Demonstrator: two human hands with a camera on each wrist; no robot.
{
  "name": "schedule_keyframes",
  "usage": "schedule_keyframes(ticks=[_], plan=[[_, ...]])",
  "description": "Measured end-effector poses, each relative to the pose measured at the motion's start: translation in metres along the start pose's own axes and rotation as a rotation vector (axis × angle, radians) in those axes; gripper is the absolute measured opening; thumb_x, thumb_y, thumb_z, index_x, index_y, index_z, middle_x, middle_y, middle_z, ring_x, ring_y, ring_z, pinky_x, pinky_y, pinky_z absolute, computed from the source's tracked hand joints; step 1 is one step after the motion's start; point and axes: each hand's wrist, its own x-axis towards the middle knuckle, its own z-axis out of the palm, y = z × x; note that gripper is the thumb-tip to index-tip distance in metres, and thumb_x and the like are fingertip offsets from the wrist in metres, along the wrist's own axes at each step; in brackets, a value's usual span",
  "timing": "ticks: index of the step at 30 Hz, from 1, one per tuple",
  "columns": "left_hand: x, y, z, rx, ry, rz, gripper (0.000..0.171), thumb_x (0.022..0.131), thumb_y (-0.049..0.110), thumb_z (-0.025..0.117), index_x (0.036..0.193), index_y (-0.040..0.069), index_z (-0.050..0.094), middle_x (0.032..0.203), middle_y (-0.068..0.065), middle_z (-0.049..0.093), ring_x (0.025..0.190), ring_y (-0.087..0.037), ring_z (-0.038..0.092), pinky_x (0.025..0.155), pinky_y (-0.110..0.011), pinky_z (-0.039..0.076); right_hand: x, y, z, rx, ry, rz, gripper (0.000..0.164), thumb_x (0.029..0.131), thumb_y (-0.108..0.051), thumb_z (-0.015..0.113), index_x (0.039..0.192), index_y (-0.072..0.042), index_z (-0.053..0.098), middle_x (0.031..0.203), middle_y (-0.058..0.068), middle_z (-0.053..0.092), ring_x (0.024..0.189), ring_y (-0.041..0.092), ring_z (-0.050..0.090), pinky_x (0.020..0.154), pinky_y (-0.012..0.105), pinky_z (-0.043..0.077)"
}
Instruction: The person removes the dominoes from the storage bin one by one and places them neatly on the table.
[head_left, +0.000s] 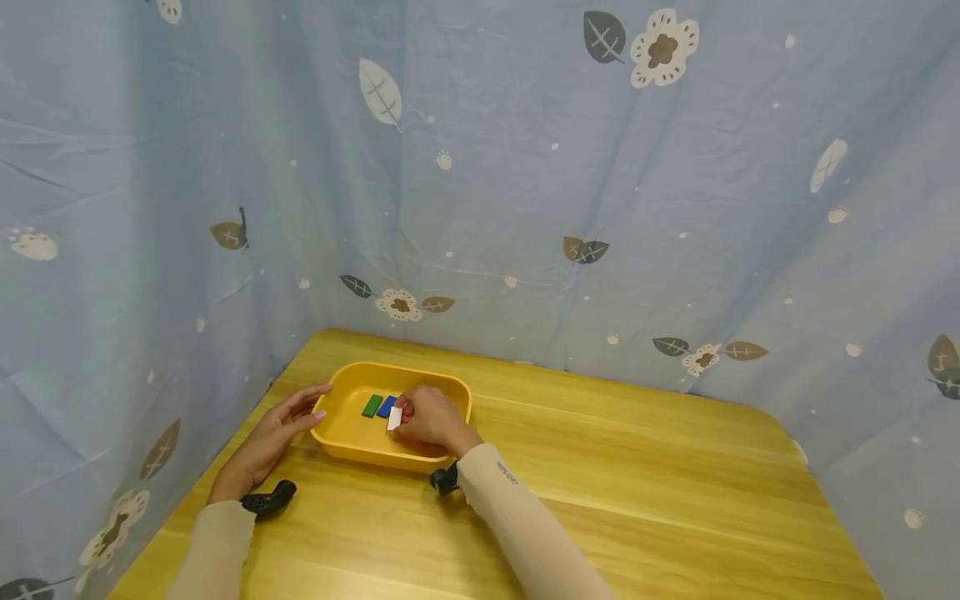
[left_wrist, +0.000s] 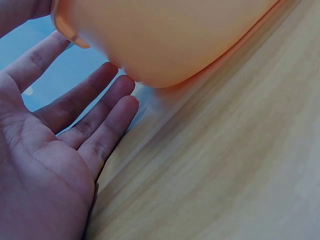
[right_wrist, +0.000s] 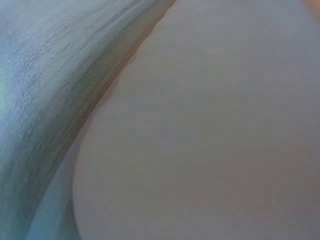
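A yellow plastic tray [head_left: 360,450] with rounded corners stands on the table. My left hand [head_left: 272,435] rests at its left end; in the left wrist view the straight fingers [left_wrist: 107,125] reach along the outer wall and the thumb lies over the rim. My right hand [head_left: 429,415] is down inside the tray, fingers curled, pinching a small white block [head_left: 394,418]. Something red [head_left: 407,408] shows beside the fingers, partly hidden by them. Left of that hand, a blue block [head_left: 386,407] and a green block [head_left: 372,406] lie in a row on the tray floor.
The wooden table [head_left: 637,483] stretches to the right of the tray. A blue patterned curtain [head_left: 510,208] hangs behind it and along the left edge. Black wrist devices [head_left: 270,498] sit at both wrists. The tray's outer wall [right_wrist: 200,125] fills most of the right wrist view.
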Motion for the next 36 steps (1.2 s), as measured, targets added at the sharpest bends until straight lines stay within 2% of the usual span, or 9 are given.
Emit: schedule_keyframes(ticks=[4,8,11,14,15,18,22,31,36], plan=[[0.0,0.0,0.0,0.008,0.002,0.0,0.055,0.107,0.023,0.059,0.156,0.008,0.041,0.155,-0.005,0.04,0.129,-0.005,0.045,0.099,-0.012,0.041,-0.002,0.0,-0.006,0.039,0.013,-0.018,0.039,0.083,-0.026,0.089,0.117,-0.011,0.075,0.091,-0.009,0.07,0.082,0.004,0.061,0.079,0.019,0.051],[-0.001,0.0,0.0,0.009,0.0,-0.003,0.055,0.107,0.023,0.059,0.157,0.008,0.041,0.156,-0.006,0.039,0.129,-0.005,0.045,0.099,-0.012,0.041,-0.006,0.002,-0.013,0.071,0.026,-0.018,0.04,0.084,-0.025,0.088,0.119,-0.012,0.075,0.098,-0.006,0.072,0.088,0.008,0.063,0.082,0.021,0.051],[-0.001,0.0,0.0,0.01,-0.005,-0.003,0.055,0.107,0.023,0.058,0.157,0.008,0.041,0.157,-0.007,0.037,0.13,-0.006,0.044,0.099,-0.012,0.04,-0.009,0.005,-0.02,0.1,0.033,-0.012,0.041,0.085,-0.026,0.087,0.121,-0.013,0.074,0.104,-0.004,0.073,0.092,0.009,0.064,0.086,0.026,0.053],[-0.002,0.001,0.0,0.013,-0.008,-0.003,0.055,0.107,0.023,0.058,0.157,0.009,0.04,0.157,-0.007,0.037,0.13,-0.006,0.044,0.099,-0.012,0.041,-0.013,0.01,-0.027,0.121,0.033,-0.012,0.041,0.087,-0.029,0.086,0.122,-0.015,0.072,0.107,-0.005,0.073,0.091,0.007,0.066,0.098,0.032,0.049],[-0.002,0.001,0.0,0.013,-0.009,-0.003,0.055,0.107,0.023,0.058,0.157,0.009,0.04,0.157,-0.007,0.037,0.13,-0.006,0.044,0.099,-0.012,0.041,-0.015,0.011,-0.03,0.133,0.032,-0.012,0.041,0.087,-0.028,0.086,0.123,-0.014,0.071,0.108,-0.005,0.073,0.09,0.006,0.066,0.098,0.033,0.049],[-0.002,0.002,0.0,0.011,-0.011,-0.002,0.055,0.108,0.023,0.058,0.158,0.009,0.04,0.157,-0.006,0.038,0.131,-0.007,0.044,0.099,-0.012,0.04,-0.02,0.014,-0.039,0.17,0.034,-0.004,0.043,0.087,-0.027,0.085,0.126,-0.015,0.07,0.11,-0.005,0.072,0.089,0.005,0.065,0.094,0.031,0.051],[-0.001,0.002,0.001,0.015,-0.01,0.002,0.055,0.107,0.022,0.058,0.157,0.009,0.041,0.156,-0.003,0.039,0.131,-0.006,0.044,0.099,-0.012,0.04,-0.027,0.02,-0.048,0.207,0.053,-0.008,0.044,0.087,-0.024,0.085,0.127,-0.014,0.07,0.109,-0.003,0.072,0.089,0.006,0.066,0.08,0.025,0.056],[-0.001,0.002,0.002,0.019,-0.016,0.011,0.054,0.108,0.022,0.058,0.158,0.009,0.04,0.156,-0.005,0.038,0.13,-0.004,0.044,0.099,-0.012,0.04,-0.045,0.045,-0.062,0.212,0.074,-0.043,0.044,0.087,-0.022,0.085,0.129,-0.014,0.071,0.103,-0.003,0.073,0.086,0.006,0.066,0.079,0.026,0.056],[-0.002,0.003,0.001,0.016,-0.021,0.007,0.054,0.108,0.022,0.057,0.158,0.009,0.039,0.156,0.0,0.038,0.13,-0.001,0.043,0.099,-0.011,0.04,-0.057,0.061,-0.072,0.258,0.082,-0.042,0.046,0.087,-0.022,0.086,0.129,-0.013,0.07,0.101,-0.003,0.073,0.084,0.009,0.066,0.077,0.028,0.056]])
